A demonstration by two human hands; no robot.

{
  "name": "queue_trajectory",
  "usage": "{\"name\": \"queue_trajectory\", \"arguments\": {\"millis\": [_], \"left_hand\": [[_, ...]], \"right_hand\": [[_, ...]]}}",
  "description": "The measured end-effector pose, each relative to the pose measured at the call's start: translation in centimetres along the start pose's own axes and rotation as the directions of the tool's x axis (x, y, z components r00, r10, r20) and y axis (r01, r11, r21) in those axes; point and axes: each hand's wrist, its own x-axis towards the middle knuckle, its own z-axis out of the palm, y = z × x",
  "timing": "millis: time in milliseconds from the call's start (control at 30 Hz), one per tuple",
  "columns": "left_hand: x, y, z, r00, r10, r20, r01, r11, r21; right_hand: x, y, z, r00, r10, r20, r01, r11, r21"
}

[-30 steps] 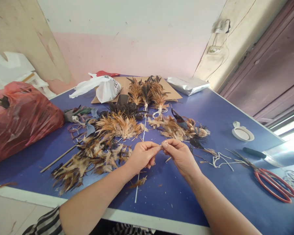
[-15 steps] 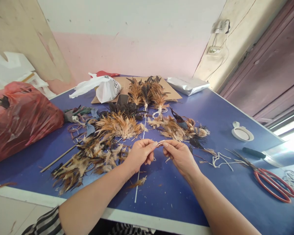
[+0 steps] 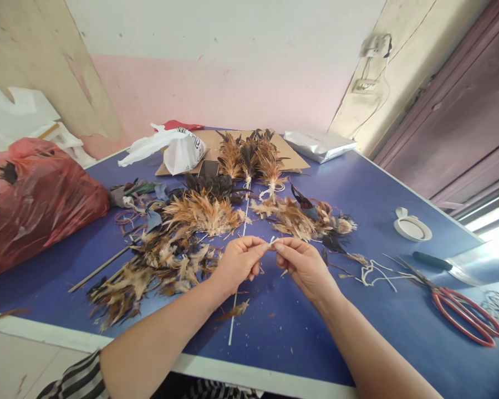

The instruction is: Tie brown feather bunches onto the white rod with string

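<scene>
My left hand [image 3: 244, 257] and my right hand [image 3: 297, 257] meet over the middle of the blue table, fingertips almost touching. Both pinch a short white string [image 3: 273, 241], whose small ends poke up between the fingers. Beneath my left hand runs a thin white stick [image 3: 235, 310] lying on the table. To the left spreads a pile of loose brown and black feathers [image 3: 178, 263], with orange-brown feathers [image 3: 208, 213] just behind. Another heap of feathers [image 3: 295, 219] lies beyond my right hand. Farther back, tied feather bundles [image 3: 249, 155] rest partly on cardboard.
Red-handled scissors [image 3: 461, 310], a knife [image 3: 434, 259], a roll of white tape [image 3: 412, 228] and loose white string [image 3: 372, 272] lie to the right. At the left bulges a red plastic bag [image 3: 41, 205]. A white bag [image 3: 185, 151] and a silver packet [image 3: 319, 145] sit at the back.
My fingertips have shifted slightly, and the white string's ends now stand up between them where it lay more level before. Everything else on the table stays put.
</scene>
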Motion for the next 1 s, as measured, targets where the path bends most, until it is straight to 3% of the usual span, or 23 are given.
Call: {"name": "queue_trajectory", "arguments": {"millis": [333, 667, 833, 1000], "left_hand": [[-0.28, -0.16, 0.32, 0.998, 0.042, 0.043, -0.045, 0.997, 0.059], [-0.18, -0.47, 0.31, 0.997, 0.079, 0.009, -0.08, 0.996, 0.043], [-0.14, -0.35, 0.23, 0.995, 0.091, -0.05, -0.089, 0.995, 0.051], [-0.14, -0.21, 0.23, 0.993, 0.102, -0.059, -0.098, 0.994, 0.056]], "right_hand": [[0.18, 0.41, -0.08, 0.997, 0.05, 0.052, -0.053, 0.997, 0.059], [0.09, 0.39, 0.02, 0.999, 0.017, 0.048, -0.016, 1.0, -0.003], [-0.14, 0.13, 0.1, 0.995, 0.018, 0.102, -0.016, 1.0, -0.021], [-0.11, 0.11, 0.07, 0.996, 0.029, 0.088, -0.033, 0.998, 0.045]]}}
